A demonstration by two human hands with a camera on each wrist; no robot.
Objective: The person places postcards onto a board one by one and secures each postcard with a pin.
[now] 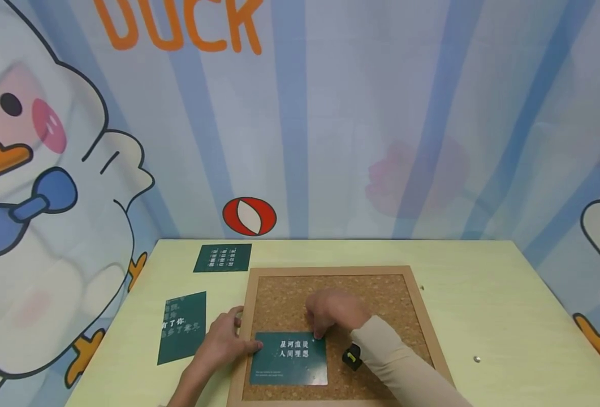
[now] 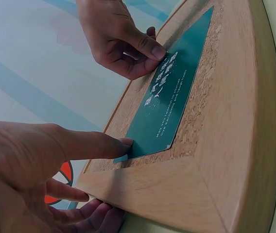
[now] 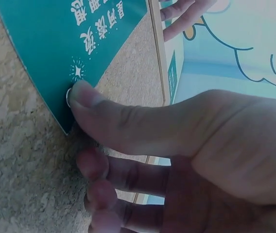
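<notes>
A wood-framed cork board (image 1: 289, 308) lies on the table, with a dark green card (image 1: 279, 367) bearing white characters flat on its lower left. My left hand (image 1: 224, 341) grips the board's left edge. Its thumb rests on the card's upper left corner, and its other fingers are along the frame's outer side. At the card's upper right corner my right hand (image 1: 337, 310) presses down with the thumb. A silvery thumbtack (image 3: 69, 98) shows partly under that thumb, beside a small printed star; the other fingers are bent loosely over the cork.
Two more green cards lie left of the board, a near one (image 1: 182, 328) and a far one (image 1: 223, 258). One loose thumbtack (image 1: 477, 359) is on the table (image 1: 523, 316) to the right, and a tiny piece (image 1: 422, 288) sits by the frame. A printed curtain (image 1: 340, 113) hangs behind.
</notes>
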